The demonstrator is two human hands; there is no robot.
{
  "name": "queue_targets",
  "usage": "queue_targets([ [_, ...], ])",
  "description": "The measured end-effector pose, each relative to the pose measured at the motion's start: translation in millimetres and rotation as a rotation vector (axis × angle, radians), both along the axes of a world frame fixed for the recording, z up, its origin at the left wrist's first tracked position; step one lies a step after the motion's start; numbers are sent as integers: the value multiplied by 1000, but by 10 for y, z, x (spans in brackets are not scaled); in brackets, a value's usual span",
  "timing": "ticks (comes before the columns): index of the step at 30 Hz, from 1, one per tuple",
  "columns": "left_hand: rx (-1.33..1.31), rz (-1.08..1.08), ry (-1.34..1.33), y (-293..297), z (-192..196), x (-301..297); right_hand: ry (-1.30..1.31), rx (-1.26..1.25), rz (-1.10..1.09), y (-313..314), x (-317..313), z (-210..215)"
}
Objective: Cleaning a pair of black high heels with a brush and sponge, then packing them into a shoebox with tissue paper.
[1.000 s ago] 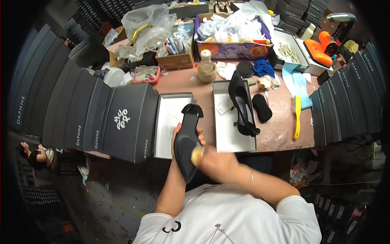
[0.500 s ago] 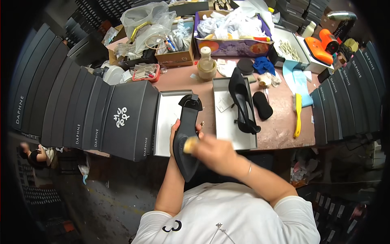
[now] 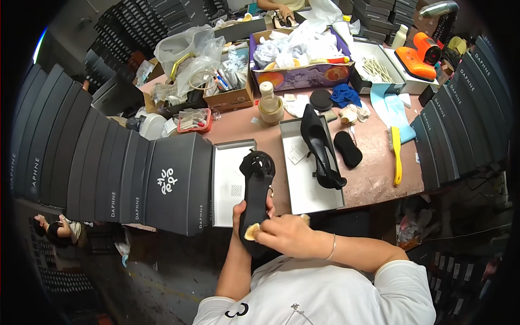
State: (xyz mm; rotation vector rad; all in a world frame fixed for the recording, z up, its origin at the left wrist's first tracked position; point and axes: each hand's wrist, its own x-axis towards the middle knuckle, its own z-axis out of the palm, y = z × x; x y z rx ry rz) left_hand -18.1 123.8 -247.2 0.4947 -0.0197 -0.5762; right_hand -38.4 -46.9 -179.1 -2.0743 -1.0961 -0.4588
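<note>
My left hand (image 3: 239,212) is wrapped round a black shoe (image 3: 255,189), held sole up with its heel end away from me. The toe end is partly hidden behind my right hand (image 3: 290,236). Pinched in my right fingers is a small yellowish wad (image 3: 251,232), perhaps sponge or cloth, pressed against the sole near the toe. Just beyond lies an open white-lined box part (image 3: 230,184). To the right, a matching black heeled shoe (image 3: 319,146) lies in another open box part (image 3: 303,201).
Stacks of dark shoe boxes (image 3: 176,179) line the left; more (image 3: 460,119) stand right. A yellow brush (image 3: 397,157), black pad (image 3: 348,149) and bottle (image 3: 267,97) rest on the pink table (image 3: 374,187). Behind are a purple carton (image 3: 303,79) and an orange tool (image 3: 417,59). Another person's hand (image 3: 283,11) shows at the far edge.
The view has shifted slightly. The shoe has tilted, showing more of its heel end. My right hand has moved toward the toe, carrying the yellowish wad along the sole.
</note>
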Motion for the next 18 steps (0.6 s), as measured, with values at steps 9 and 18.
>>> queue_targets([
  [9, 299, -3, -133, 255, 212, 28, 120, 152, 23, -448, 6, 157],
  [18, 1750, 56, -541, 423, 212, 620, 393, 182, -197, -868, -185, -97],
])
